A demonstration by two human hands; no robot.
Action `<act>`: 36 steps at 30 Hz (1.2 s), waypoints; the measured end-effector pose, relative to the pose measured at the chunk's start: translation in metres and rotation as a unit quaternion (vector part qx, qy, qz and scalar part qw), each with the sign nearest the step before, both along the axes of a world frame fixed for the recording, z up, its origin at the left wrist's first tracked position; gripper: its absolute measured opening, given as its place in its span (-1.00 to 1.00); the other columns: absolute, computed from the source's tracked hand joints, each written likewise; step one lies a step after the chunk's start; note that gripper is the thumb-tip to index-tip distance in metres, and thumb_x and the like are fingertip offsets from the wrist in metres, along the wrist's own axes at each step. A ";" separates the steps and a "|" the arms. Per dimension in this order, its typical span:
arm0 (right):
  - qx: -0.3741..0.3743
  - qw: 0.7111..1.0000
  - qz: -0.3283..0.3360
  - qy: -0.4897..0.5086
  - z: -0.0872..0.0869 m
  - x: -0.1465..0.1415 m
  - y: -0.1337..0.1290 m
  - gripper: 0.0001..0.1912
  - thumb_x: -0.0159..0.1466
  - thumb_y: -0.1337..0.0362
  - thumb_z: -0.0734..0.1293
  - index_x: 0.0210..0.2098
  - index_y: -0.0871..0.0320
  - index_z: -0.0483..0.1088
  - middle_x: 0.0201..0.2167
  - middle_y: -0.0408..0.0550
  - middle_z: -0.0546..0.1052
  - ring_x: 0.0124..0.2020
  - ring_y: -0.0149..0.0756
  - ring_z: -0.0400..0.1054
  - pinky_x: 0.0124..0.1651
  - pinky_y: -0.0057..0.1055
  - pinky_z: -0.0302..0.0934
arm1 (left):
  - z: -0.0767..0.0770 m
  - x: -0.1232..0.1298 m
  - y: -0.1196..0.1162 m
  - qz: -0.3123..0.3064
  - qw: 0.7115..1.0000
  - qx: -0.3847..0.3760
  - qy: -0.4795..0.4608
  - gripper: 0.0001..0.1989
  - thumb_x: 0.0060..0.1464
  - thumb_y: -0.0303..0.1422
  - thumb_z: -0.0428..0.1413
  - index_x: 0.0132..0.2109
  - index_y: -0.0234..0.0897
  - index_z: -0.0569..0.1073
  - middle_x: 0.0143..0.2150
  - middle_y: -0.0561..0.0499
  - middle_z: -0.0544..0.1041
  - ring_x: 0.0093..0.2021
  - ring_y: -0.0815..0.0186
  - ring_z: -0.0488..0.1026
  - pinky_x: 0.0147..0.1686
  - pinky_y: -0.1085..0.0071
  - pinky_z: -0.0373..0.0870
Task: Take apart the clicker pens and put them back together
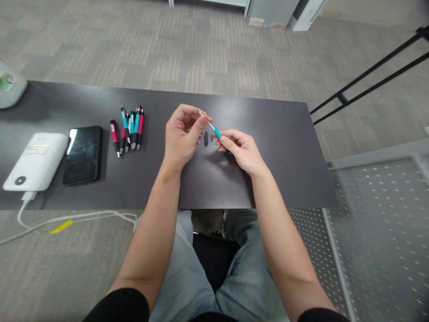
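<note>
Left grip [196,120] on white refill [207,120] — right grip [225,137] on teal barrel [217,133].

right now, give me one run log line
left hand: pinching white refill | right hand: holding teal barrel | dark grip: on table between hands | pens: grouped left

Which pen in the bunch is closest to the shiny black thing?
The red pen at the left end, nearest the shiny black thing. The other pens all lie to its right.
</note>
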State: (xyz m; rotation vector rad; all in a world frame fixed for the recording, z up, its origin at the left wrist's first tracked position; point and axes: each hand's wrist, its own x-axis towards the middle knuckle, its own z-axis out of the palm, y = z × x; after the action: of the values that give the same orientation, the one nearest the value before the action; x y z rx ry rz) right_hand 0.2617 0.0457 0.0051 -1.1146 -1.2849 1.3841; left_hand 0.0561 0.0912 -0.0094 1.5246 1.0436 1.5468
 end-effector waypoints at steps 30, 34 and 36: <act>0.004 1.000 0.010 0.006 0.001 -0.003 -0.001 -0.43 0.36 -0.34 0.77 -0.01 -0.04 0.73 -0.22 -0.10 0.72 -0.23 -0.17 0.61 -0.08 -0.22 0.66 | 0.003 -0.003 0.000 -0.013 1.000 -0.024 0.008 -0.39 0.49 0.42 0.37 0.07 0.01 0.58 -0.10 0.01 0.78 -0.47 0.33 0.52 -0.53 0.33 0.45; 0.005 1.000 0.004 0.007 -0.001 -0.003 0.000 -0.41 0.35 -0.35 0.78 -0.02 -0.03 0.74 -0.22 -0.11 0.72 -0.24 -0.20 0.60 -0.10 -0.26 0.64 | 0.003 -0.003 0.001 -0.022 0.999 -0.026 0.007 -0.38 0.48 0.45 0.36 0.10 0.03 0.59 -0.09 0.00 0.78 -0.46 0.33 0.53 -0.54 0.33 0.44; 0.011 1.000 0.002 0.013 -0.002 -0.002 0.001 -0.41 0.35 -0.37 0.77 -0.03 -0.03 0.74 -0.22 -0.11 0.73 -0.25 -0.21 0.60 -0.10 -0.26 0.63 | 0.003 -0.003 0.000 -0.022 0.999 -0.027 0.005 -0.39 0.49 0.44 0.36 0.12 0.03 0.61 -0.06 -0.01 0.79 -0.45 0.32 0.54 -0.53 0.31 0.46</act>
State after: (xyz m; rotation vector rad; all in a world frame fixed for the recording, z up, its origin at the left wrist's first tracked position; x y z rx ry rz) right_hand 0.2595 0.0462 0.0031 -1.0759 -1.2821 1.3793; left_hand 0.0532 0.0912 -0.0062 1.5107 1.0409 1.4712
